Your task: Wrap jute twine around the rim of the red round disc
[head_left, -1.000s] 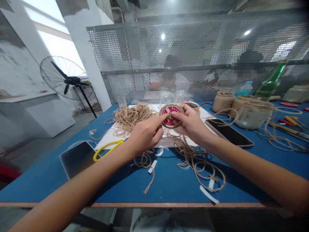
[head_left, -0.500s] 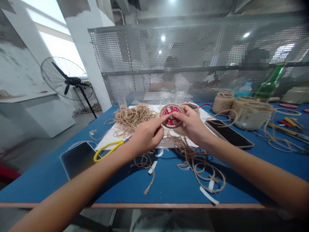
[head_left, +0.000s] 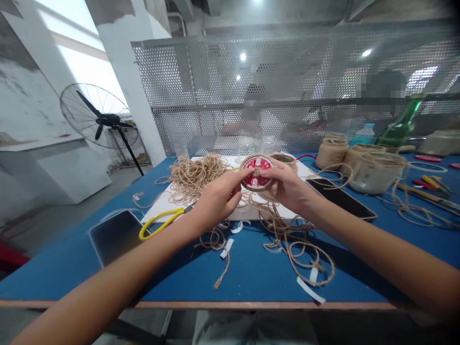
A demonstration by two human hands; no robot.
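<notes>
A round red lid [head_left: 256, 172] with jute twine wound round its rim is held up over the blue table [head_left: 251, 273]. A small coil of twine sits at the lid's centre. My left hand [head_left: 215, 201] is curled, its forefinger stretched to the lid's left edge. My right hand [head_left: 285, 184] grips the lid from the right, thumb on its face. Loose twine [head_left: 291, 235] trails from the lid down onto the table. A bigger tangle of twine [head_left: 196, 175] lies on a white board [head_left: 160, 208] behind my left hand.
Yellow-handled scissors [head_left: 160, 221] lie left of my left hand, near a dark tablet [head_left: 115, 235]. A phone [head_left: 339, 197] lies to the right. Twine-wrapped jars [head_left: 373, 167], a green bottle [head_left: 400, 125] and tools stand at the right. White paper strips [head_left: 311, 290] litter the front. People sit behind a perforated screen.
The lid has turned slightly between my fingers, and my right thumb has shifted on its face. The small coil at the centre now shows. Both arms stay where they were.
</notes>
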